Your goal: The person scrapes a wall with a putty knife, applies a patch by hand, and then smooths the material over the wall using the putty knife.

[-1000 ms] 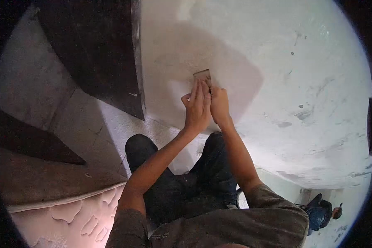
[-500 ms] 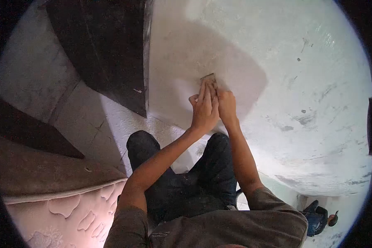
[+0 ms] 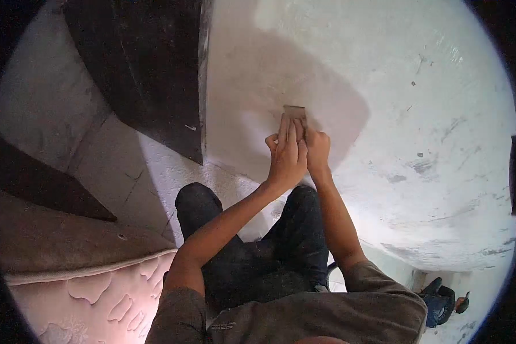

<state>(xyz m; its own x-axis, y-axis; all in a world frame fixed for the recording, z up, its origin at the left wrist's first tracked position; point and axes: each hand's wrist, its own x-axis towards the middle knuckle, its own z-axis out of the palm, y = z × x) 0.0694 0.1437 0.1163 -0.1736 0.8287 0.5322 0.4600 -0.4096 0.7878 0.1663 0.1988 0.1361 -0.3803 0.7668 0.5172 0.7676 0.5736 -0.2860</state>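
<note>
A small scraper (image 3: 295, 111) with a flat, straight-edged blade rests against the pale wall (image 3: 332, 80) in front of me. My right hand (image 3: 317, 146) is closed around its lower part; the handle is hidden inside the fist. My left hand (image 3: 288, 152) lies over the blade with its fingers stretched out flat, pressing on it, the thumb sticking out to the side. Both hands touch each other. Around them the wall is shaded, and dark scuffs mark it further right.
A dark panel (image 3: 149, 69) stands left of the wall. Below it are floor tiles (image 3: 126, 155), a brown padded edge (image 3: 69, 241) and a pink quilted mattress (image 3: 97, 298). My bent knees (image 3: 198, 200) are close beneath my hands. A dark blue object (image 3: 437, 307) is at lower right.
The scraper and both hands have shifted slightly down and to the right on the wall. The blade has turned from tilted to nearly level, and more of it shows.
</note>
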